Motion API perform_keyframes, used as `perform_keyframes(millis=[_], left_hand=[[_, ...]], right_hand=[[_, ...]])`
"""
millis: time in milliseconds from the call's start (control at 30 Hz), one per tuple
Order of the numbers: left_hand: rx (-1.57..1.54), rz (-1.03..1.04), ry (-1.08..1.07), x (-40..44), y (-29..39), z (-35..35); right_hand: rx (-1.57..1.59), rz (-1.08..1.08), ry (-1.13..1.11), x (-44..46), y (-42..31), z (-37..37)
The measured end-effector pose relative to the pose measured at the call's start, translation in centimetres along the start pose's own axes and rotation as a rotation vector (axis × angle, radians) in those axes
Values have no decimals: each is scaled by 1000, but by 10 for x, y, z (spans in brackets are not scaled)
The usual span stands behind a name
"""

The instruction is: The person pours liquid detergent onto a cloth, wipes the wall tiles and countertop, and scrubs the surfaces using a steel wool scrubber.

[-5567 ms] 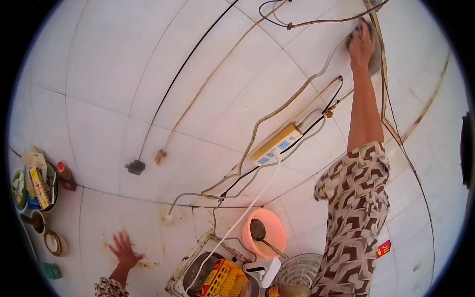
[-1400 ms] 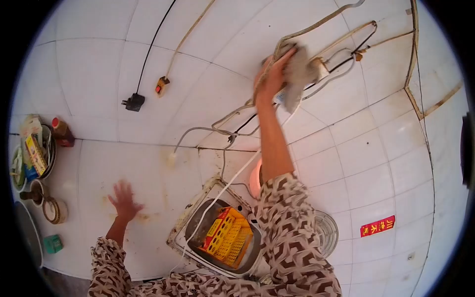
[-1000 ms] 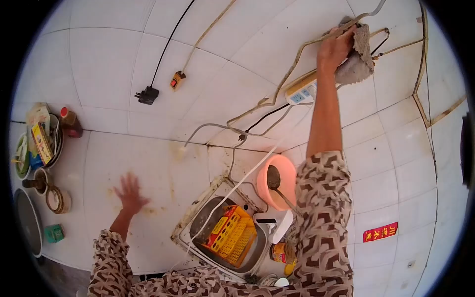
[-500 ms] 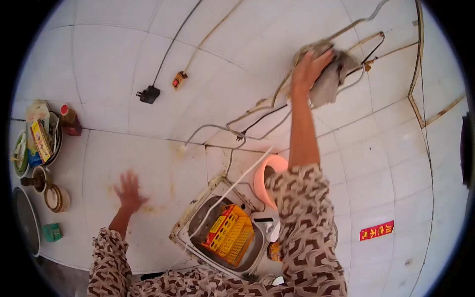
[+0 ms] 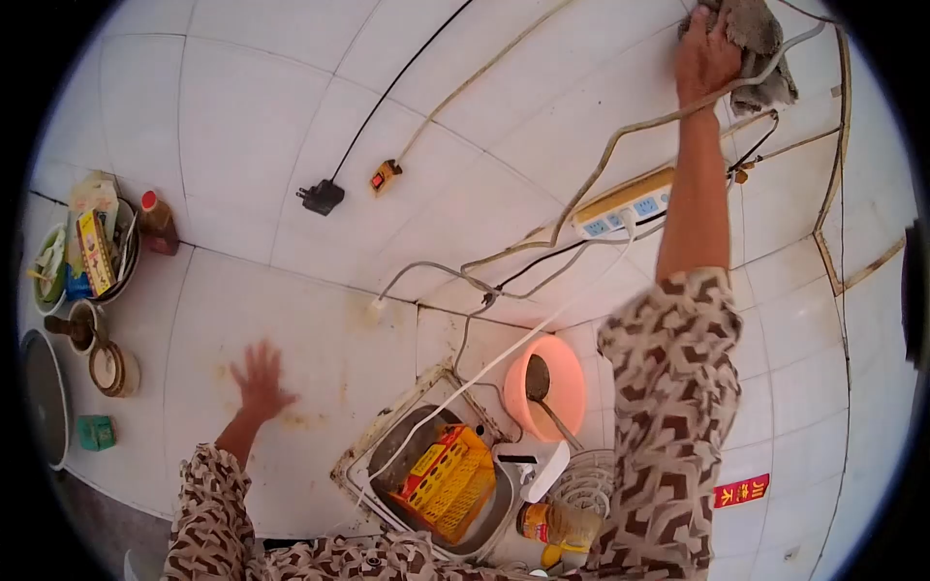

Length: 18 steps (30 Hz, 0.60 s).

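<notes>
Cloth (image 5: 770,58), grey and crumpled, at the upper right of the head view, up on the tiled wall (image 5: 542,58). Lies bunched under and beside the fingers of the right hand (image 5: 707,63), that grip closed over the fabric. Sags on the far side of the fingers in a loose, ragged fold. Across the right wrist, a grey cable (image 5: 620,137), slanting from upper right to lower left. Below, by the forearm, a power strip (image 5: 605,200) with a white plug (image 5: 628,222) in it.

At lower left, the left hand (image 5: 260,382), grip released and holding nothing, fingers spread on the white worktop (image 5: 310,474), near brownish stains. Between the arms, a sink (image 5: 505,513) with a yellow basket (image 5: 465,499) inside and a white cord (image 5: 475,380) passing over it. Just beside the sink, a pink basin (image 5: 572,387) with a ladle (image 5: 539,378) in it. Above the left hand, against the wall, a black adapter (image 5: 321,197) and, close by, an orange connector (image 5: 385,177). At far left, a red-capped bottle (image 5: 158,223) next to a loaded bowl (image 5: 130,269)
</notes>
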<state>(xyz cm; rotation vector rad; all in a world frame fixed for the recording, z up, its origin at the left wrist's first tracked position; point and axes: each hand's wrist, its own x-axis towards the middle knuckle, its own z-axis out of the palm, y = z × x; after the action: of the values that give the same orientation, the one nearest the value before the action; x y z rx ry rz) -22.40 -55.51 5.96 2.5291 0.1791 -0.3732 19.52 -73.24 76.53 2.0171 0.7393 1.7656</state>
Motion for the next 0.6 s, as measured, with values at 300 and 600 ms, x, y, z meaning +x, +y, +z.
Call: perform_keyframes(millis=[300, 600], left_hand=[[6, 41, 78, 4, -8, 15], [40, 56, 134, 4, -8, 20]], right_hand=[[859, -265, -598, -249, -118, -40], [197, -361, -123, -143, -105, -51]])
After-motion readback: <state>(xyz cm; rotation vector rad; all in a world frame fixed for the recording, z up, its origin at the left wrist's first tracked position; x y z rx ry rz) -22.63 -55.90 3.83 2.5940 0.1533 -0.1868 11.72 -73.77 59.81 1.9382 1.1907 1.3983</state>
